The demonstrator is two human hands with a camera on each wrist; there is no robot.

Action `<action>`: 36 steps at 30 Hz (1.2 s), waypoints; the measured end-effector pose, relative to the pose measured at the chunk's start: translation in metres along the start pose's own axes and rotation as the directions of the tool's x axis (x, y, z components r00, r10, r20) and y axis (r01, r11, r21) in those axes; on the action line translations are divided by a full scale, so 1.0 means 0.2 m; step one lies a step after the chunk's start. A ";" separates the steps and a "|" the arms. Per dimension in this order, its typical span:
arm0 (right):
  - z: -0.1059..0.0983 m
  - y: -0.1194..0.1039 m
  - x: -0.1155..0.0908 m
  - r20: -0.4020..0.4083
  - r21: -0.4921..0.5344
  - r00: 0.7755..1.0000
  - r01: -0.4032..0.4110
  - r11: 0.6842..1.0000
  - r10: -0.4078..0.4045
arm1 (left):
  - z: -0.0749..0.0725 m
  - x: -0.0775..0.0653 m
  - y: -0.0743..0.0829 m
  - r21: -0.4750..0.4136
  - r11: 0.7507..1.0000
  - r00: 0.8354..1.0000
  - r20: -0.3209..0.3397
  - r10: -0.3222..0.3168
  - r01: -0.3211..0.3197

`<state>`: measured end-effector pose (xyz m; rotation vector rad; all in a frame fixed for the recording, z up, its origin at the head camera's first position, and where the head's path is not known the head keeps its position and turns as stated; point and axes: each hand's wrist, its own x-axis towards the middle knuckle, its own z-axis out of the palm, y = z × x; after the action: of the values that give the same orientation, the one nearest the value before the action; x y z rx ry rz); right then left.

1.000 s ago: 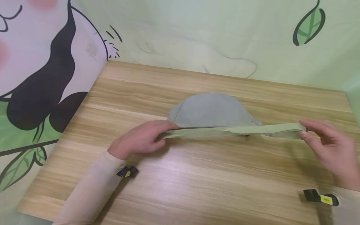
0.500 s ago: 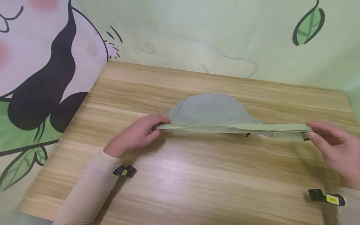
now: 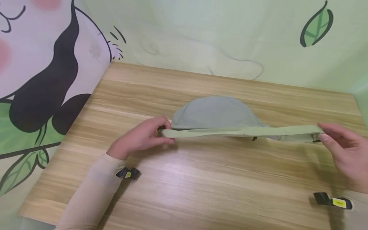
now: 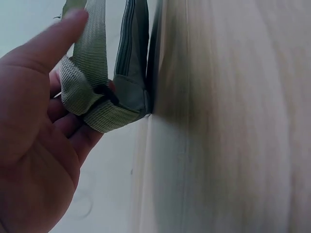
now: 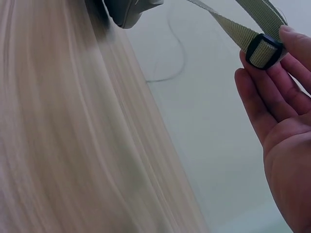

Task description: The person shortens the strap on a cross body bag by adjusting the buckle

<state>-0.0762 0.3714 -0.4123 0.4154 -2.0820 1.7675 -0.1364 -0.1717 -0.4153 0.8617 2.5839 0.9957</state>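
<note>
A grey-green waist bag rests on the table, its curved side away from me. Its pale green strap is drawn out sideways along the near side of the bag. My left hand holds the strap's left end; in the left wrist view the webbing loops over the fingers, with the thumb near its front. My right hand pinches the right end between thumb and fingers. A black slider buckle sits on the webbing against those fingertips in the right wrist view. A zip runs along the bag.
The wood-grained table extends to a pale green wall covering at the back. A cartoon panel stands along the left edge. Black straps with yellow labels are at both wrists.
My right hand has moved slightly right with the strap end, and my left hand slightly left. The strap is stretched longer, and the left thumb has shifted below it. The bag stays in place.
</note>
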 end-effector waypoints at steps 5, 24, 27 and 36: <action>0.01 -0.01 0.01 -0.018 0.043 1.000 -0.010 0.999 0.011 | 0.00 0.01 0.00 0.003 1.000 0.997 0.076 0.020 -0.021; 0.01 -0.01 0.00 -0.001 0.001 0.999 -0.034 0.999 0.034 | 0.01 0.02 0.02 0.087 0.992 0.995 0.045 0.086 -0.090; -0.01 0.00 0.00 0.070 -0.030 0.998 -0.004 1.000 0.006 | 0.00 0.01 0.02 0.099 0.990 0.994 0.053 0.094 -0.099; -0.03 0.00 0.00 0.149 0.091 0.987 0.052 0.995 -0.065 | -0.02 0.00 -0.01 0.078 0.995 0.995 0.082 0.054 -0.060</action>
<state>-0.0759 0.3774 -0.4108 0.6474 -2.0757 1.8483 -0.1392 -0.1739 -0.4130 0.9800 2.5605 0.8588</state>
